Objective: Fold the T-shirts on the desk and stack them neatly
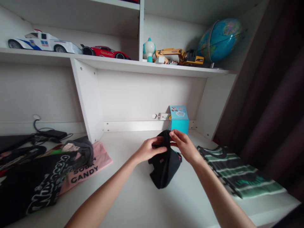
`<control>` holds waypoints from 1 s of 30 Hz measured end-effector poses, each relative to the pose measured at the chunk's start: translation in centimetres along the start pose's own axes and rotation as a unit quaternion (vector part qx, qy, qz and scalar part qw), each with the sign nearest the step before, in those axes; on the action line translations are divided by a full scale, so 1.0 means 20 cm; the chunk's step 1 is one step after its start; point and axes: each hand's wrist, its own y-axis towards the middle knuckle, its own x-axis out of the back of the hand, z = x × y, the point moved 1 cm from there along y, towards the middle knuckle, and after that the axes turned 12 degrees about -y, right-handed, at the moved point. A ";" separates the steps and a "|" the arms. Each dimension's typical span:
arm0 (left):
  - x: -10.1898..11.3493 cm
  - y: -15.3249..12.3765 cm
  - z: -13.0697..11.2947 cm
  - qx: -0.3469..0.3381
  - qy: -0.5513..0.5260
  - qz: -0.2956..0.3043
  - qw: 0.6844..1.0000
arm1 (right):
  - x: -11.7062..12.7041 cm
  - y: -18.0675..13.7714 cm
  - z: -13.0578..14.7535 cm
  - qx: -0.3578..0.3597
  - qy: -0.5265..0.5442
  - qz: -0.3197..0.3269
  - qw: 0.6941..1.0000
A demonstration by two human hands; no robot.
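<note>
A small black garment hangs crumpled just above the white desk in the middle of the view. My left hand pinches its upper edge from the left, fingers closed on the cloth. My right hand grips the same top edge from the right, thumb and fingers closed. The lower part of the garment rests on the desk.
A pile of clothes lies at the left: a black printed shirt, a pink shirt and a grey piece. A green striped garment lies folded at the right. A turquoise box stands behind the hands. Toy cars, an excavator and a globe sit on the shelf.
</note>
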 end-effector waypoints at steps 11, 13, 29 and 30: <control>-0.15 -0.14 -0.15 -0.091 0.166 -0.069 0.980 | -0.04 -0.06 0.07 -0.098 0.198 -0.006 0.975; -0.14 -0.13 -0.13 -0.075 0.193 -0.099 0.973 | -0.07 -0.11 0.07 -0.089 0.147 0.020 0.985; 0.21 -0.45 -0.23 0.156 0.279 0.005 0.948 | 0.15 -0.40 -0.25 -0.057 -0.398 -0.086 0.912; 0.22 -0.49 -0.25 0.144 0.314 -0.009 0.938 | 0.19 -0.43 -0.23 -0.052 -0.396 -0.072 0.914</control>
